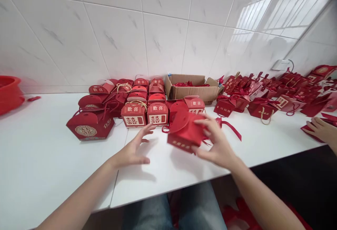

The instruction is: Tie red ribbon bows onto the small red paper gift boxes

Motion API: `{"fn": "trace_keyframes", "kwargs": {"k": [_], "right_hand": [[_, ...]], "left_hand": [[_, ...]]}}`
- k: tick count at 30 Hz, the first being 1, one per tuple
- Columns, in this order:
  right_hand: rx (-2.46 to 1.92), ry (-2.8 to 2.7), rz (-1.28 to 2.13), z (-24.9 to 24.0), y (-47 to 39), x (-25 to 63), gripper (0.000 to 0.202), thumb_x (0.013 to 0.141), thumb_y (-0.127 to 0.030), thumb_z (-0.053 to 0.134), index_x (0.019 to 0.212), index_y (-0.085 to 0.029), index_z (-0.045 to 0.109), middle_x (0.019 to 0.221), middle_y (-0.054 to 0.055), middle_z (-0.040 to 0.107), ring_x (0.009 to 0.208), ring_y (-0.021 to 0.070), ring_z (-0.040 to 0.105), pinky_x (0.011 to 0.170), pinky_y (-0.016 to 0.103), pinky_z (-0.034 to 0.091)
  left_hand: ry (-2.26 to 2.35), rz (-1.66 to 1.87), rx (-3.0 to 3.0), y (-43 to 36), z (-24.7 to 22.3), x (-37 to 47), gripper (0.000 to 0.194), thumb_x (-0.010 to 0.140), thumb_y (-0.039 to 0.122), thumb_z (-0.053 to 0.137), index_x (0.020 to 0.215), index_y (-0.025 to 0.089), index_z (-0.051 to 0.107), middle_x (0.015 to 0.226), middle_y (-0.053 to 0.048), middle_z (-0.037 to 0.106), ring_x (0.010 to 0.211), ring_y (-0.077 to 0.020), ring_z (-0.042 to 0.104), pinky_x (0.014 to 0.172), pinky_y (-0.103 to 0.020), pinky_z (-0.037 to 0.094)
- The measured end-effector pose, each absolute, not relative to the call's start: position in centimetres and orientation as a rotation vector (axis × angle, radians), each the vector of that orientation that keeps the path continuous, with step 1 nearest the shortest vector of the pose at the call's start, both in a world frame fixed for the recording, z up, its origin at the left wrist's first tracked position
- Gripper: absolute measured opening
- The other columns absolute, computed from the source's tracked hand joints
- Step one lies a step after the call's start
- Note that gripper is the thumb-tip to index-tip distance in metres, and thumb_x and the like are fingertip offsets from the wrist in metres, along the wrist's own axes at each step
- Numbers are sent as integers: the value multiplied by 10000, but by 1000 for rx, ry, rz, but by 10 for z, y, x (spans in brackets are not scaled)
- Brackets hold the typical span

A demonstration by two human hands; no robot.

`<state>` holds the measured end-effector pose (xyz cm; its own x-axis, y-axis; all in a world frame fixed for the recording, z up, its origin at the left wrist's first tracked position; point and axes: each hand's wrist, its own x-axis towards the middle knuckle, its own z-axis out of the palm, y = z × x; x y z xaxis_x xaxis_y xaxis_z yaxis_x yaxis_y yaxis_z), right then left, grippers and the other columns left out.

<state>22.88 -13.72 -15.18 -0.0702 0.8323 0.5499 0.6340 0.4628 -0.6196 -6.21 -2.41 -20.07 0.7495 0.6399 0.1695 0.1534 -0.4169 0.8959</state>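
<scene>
A red gift box (184, 132) with gold lettering is tilted above the white table, blurred by motion. My right hand (214, 140) grips it by its right side, thumb low and fingers over the top. My left hand (134, 149) is to the left of the box, apart from it, with fingers spread and nothing held. Just beyond my hands stand two red boxes with gold and white fronts, a left one (134, 115) and a right one (157, 113). A red ribbon (233, 128) trails on the table right of my right hand.
A cardboard carton (193, 91) with red ribbons inside stands against the tiled wall. Many ribboned boxes (263, 109) crowd the right side. A larger red box (91, 124) and a red basin (10, 95) are left. Another person's hand (322, 130) touches a red piece far right.
</scene>
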Motion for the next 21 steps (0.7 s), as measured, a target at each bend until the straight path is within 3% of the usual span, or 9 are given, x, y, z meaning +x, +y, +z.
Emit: {"fn": "trace_keyframes", "kwargs": {"k": [2, 3, 5, 8, 11, 16, 18, 21], "right_hand": [[-1228, -1929, 332, -168, -136, 211, 704, 726, -318, 714, 1348, -250, 391, 1488, 140, 265, 1405, 293, 255, 1064, 442, 408], [-1208, -2003, 346, -174, -134, 209, 761, 764, -334, 687, 1417, -251, 306, 1523, 142, 211, 1423, 288, 217, 1084, 454, 381], [-1197, -2078, 304, -183, -129, 217, 714, 868, -269, 561, 1480, -256, 193, 1556, 129, 158, 1439, 256, 180, 1113, 466, 334], [-1252, -2225, 185, -189, -122, 248, 614, 863, -28, 366, 1426, -273, 366, 1480, 84, 373, 1364, 227, 342, 1090, 479, 360], [-1332, -2463, 208, -195, -117, 274, 632, 780, 61, 354, 1261, -278, 586, 1296, 44, 592, 1208, 236, 518, 996, 462, 456], [-1347, -2419, 287, -209, -118, 281, 395, 840, -23, 448, 1066, -221, 704, 1051, 70, 709, 984, 204, 643, 838, 332, 540], [-1336, -2380, 270, -212, -121, 279, 335, 853, -60, 470, 1021, -218, 713, 971, 72, 719, 899, 200, 655, 785, 317, 547], [-1308, -2315, 218, -212, -126, 277, 257, 850, -112, 507, 921, -237, 719, 904, 63, 716, 880, 219, 645, 778, 350, 539]], "left_hand": [[525, 524, 1978, -29, -205, -61, 1273, 554, 604, 793, 1482, 384, -51, 1585, -82, 53, 1438, -357, 119, 1136, -513, 217], [513, 502, 1966, -31, -206, -60, 1320, 544, 583, 810, 1468, 397, -114, 1588, -83, 16, 1440, -358, 124, 1141, -528, 201], [520, 493, 1910, -36, -209, -57, 1304, 610, 494, 813, 1442, 413, -187, 1578, -107, 73, 1415, -347, 234, 1124, -539, 246], [554, 561, 1854, -40, -210, -49, 1256, 667, 382, 802, 1441, 398, -187, 1509, -138, 255, 1337, -328, 392, 1091, -526, 326], [659, 697, 1829, -42, -208, -41, 1231, 664, 377, 802, 1452, 369, -145, 1496, -151, 236, 1337, -330, 383, 1094, -505, 336], [799, 827, 1868, -40, -208, -40, 1210, 669, 435, 783, 1450, 349, -137, 1531, -143, 80, 1421, -347, 183, 1126, -536, 259], [776, 878, 1936, -38, -209, -43, 1175, 681, 477, 759, 1458, 334, -110, 1541, -131, 49, 1442, -335, 85, 1148, -545, 186], [716, 951, 1981, -34, -212, -49, 1037, 748, 543, 664, 1466, 323, -52, 1549, -116, 64, 1443, -317, 73, 1154, -552, 142]]}}
